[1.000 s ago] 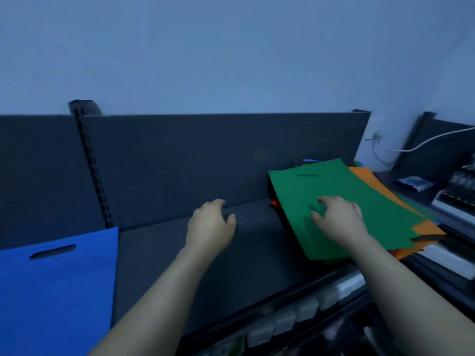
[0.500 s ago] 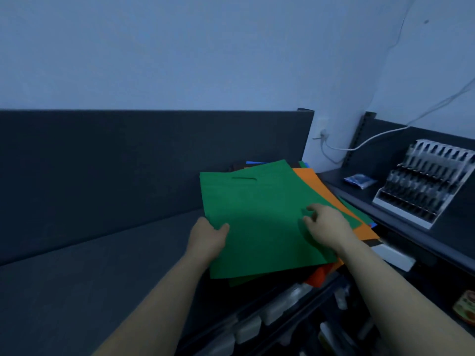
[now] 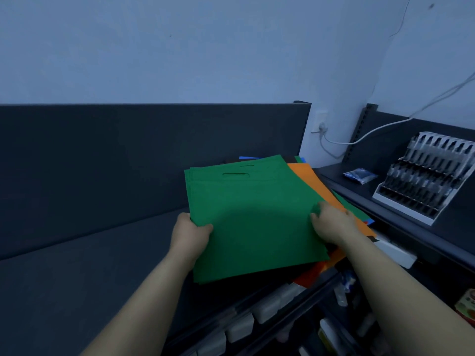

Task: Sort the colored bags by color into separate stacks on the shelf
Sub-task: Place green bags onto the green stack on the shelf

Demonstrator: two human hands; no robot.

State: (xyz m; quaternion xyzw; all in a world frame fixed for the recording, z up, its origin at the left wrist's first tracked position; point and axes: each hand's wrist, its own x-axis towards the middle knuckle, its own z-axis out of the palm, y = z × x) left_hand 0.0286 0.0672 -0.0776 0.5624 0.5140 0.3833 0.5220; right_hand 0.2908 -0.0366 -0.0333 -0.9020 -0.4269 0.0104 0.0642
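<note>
scene: a person reaches with both bare forearms over a dark shelf (image 3: 90, 273) in dim bluish light, toward a pile of flat coloured bags at the shelf's right end.
green bag: the green bag (image 3: 252, 222) is on top of the pile, its handle slot toward the dark back panel (image 3: 128, 155) and its near edge close to the shelf's front. a second green edge with its own slot shows just behind its top.
left hand: the left hand (image 3: 189, 233) grips the green bag's left edge, thumb pressed on top, the other fingers tucked out of sight beneath the fabric.
right hand: the right hand (image 3: 331, 222) sits at the bag's right edge, fingers (image 3: 317, 217) curled and pinching the fabric, which puckers slightly there.
pile: an orange bag (image 3: 305, 173) fans out to the right from under the green one. a strip of blue bag (image 3: 248, 158) peeks out at the back and a red bag (image 3: 312, 274) at the front. another green layer lies beneath the orange on the right.
shelf front: pale label holders (image 3: 267, 308) run along the front edge below the pile. what sits on the lower levels is too dark to make out.
side shelf: to the right, a white tiered display rack (image 3: 426, 176) and a small blue packet (image 3: 359, 175) sit on a separate side shelf (image 3: 385, 214), well apart from the hands.
wall: a pale wall rises behind, with a socket (image 3: 321, 122) and a white cable (image 3: 385, 127) trailing from it toward the right.
</note>
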